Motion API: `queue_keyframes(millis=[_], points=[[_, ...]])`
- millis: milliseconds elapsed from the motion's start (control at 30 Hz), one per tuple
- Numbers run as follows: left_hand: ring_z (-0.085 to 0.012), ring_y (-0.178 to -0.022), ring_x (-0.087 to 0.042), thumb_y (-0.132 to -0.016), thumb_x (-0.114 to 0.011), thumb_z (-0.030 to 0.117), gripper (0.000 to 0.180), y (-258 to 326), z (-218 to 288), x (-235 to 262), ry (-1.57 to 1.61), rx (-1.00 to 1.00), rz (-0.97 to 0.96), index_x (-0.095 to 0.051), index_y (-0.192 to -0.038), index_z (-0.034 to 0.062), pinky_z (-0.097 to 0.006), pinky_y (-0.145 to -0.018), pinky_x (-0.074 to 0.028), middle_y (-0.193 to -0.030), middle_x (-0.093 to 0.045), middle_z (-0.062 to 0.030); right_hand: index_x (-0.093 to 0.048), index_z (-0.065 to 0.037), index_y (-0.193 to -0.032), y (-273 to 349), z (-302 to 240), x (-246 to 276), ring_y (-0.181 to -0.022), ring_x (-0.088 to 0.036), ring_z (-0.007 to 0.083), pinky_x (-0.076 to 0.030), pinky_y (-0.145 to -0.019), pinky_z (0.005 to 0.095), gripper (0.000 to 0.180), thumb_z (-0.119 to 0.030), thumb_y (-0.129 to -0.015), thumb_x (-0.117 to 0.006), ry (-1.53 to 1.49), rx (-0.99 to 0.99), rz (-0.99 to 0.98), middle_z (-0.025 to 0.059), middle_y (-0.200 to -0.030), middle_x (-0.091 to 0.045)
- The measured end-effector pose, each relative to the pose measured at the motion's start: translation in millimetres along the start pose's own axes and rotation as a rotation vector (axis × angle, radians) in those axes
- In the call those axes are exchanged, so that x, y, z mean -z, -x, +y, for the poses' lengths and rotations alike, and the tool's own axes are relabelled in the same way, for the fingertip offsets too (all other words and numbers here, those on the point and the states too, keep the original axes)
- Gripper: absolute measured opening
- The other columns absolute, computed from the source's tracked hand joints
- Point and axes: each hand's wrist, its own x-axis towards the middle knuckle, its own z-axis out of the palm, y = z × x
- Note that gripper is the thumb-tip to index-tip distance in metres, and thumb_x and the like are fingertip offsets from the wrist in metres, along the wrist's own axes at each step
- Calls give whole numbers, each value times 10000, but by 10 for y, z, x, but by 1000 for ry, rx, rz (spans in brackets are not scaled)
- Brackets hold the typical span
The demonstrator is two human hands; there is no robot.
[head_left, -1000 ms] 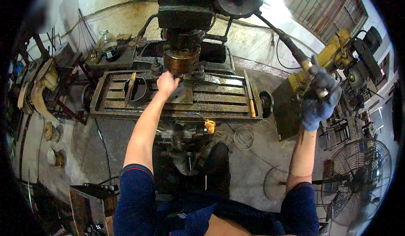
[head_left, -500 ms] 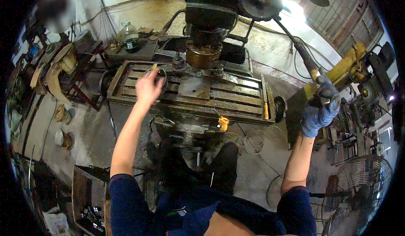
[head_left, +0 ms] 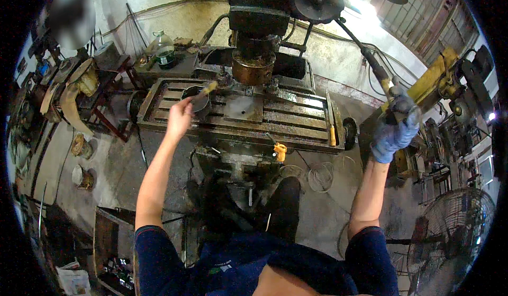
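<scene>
My bare left hand (head_left: 181, 116) is closed at the near left rim of a round dark pan (head_left: 200, 108) on the slotted machine table (head_left: 296, 132). From its fingers a slim brush (head_left: 210, 88) with a yellowish far end slants over the pan toward the upper right. Out to the right, my right hand (head_left: 398, 132) wears a blue-grey glove, its fingers wrapped round the lower end of a long machine lever (head_left: 377, 68). Above the table's middle hangs a round, brownish cutter head (head_left: 253, 68). Under it lies a flat metal plate (head_left: 244, 109).
A yellow-handled air gun (head_left: 279, 152) hangs at the table's front edge. A yellow-handled tool (head_left: 333, 135) lies at the table's right end. A large bottle (head_left: 164, 52) stands behind at the left. A floor fan (head_left: 450, 243) stands lower right, an open wooden box (head_left: 114, 243) lower left.
My left hand has drawn back and down from above the pan, and the brush now shows slanting over it. The gloved right hand has shifted slightly left with the lever.
</scene>
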Motion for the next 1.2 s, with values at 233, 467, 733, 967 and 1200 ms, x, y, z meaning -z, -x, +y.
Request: queue_keyframes(millis=[233, 467, 733, 967, 1200], points=[[-364, -838, -596, -838, -488, 117, 254, -300, 168, -774, -200, -122, 56, -589, -1034, -8, -399, -717, -469, -863, -609, -228, -526, -19, -742, -24, -2, 4, -838, -557, 264, -379, -871, 394, 325, -310, -869, -455, 60, -89, 41, 124, -766, -562], [-346, -891, -591, -821, -509, 106, 239, -376, 52, -1158, -165, -161, 93, -613, -1019, 21, -394, -739, -468, -915, -610, -216, -502, -29, -702, 24, 4, -53, -838, -541, 276, -374, -834, 414, 347, -335, -863, -467, -89, -17, -43, 125, -745, -545], [-313, -854, -616, -824, -503, 101, 256, -349, -71, -1071, -88, -135, -1, -604, -1042, 13, -355, -737, -467, -911, -627, -201, -455, -27, -635, 172, 23, -4, -823, -516, 262, -316, -957, 453, 387, -339, -864, -467, -69, -98, 14, 113, -717, -517], [-310, -861, -617, -818, -491, 86, 257, -206, 10, -953, -79, -121, -93, -603, -1032, 0, -357, -747, -470, -919, -623, -207, -439, -37, -595, 248, 32, -67, -697, -458, 172, -372, -724, 343, 419, -353, -866, -485, -58, -69, 8, 73, -656, -479], [-350, -872, -594, -822, -491, 92, 251, -22, 222, -899, -158, -149, -110, -595, -1035, 9, -385, -750, -468, -925, -610, -213, -416, -44, -568, 374, 131, 1, -809, -509, 256, -237, -1023, 525, 437, -344, -885, -441, -50, -90, 15, 87, -627, -481]])
